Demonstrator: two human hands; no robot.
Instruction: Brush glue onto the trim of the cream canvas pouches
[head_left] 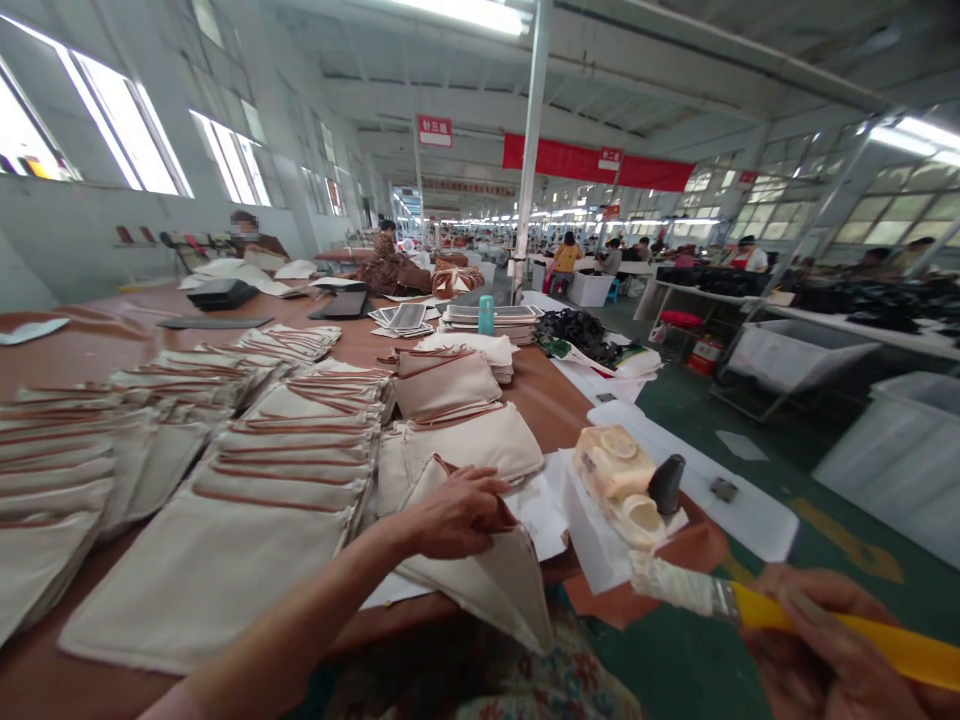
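Observation:
My left hand (457, 515) is closed on a cream fabric pouch piece (487, 580) with brown edging, its lower corner hanging over the table's near edge. In my right hand (832, 640) is a brush (686, 588) with a yellow handle and whitish, caked bristles, pointing left. Just past the bristles stands a stained cream plastic container (613, 462) with a cut opening. A dark cone-shaped piece (666, 485) is beside it. Left of my left hand lies an overlapping row of cream pouch pieces (277, 520), their brown edges showing.
Another row of pouch pieces (52, 500) fills the far left of the brown table (97, 350). Further back stand a teal bottle (486, 315) and a heap of black material (574, 330). White bins (795, 350) are on the green floor at right. People work in the distance.

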